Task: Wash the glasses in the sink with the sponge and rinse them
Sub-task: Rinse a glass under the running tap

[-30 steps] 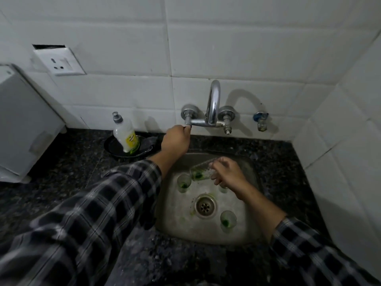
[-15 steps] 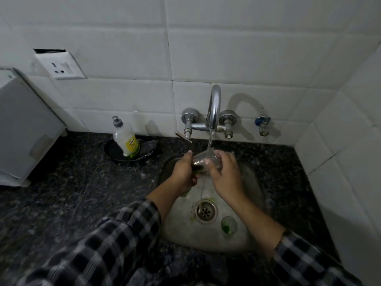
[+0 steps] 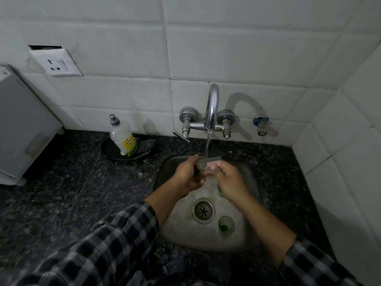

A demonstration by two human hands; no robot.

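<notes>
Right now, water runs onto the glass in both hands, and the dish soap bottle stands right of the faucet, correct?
No. The head view shows the dish soap bottle left of the faucet. Water does run onto the glass in the left hand and right hand.

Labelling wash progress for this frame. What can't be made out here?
Head view only.
1. Held glass: wrapped by the left hand and right hand and blurred by the water stream; residue unreadable.
2. Sponge: none identifiable; the left hand's fingers could hide one.
3. Second glass: only a green sliver shows beside the right wrist.
4. Sink, left part: covered by the left forearm, so the glass count is uncertain.
5. Soap bottle label: too small.
</notes>
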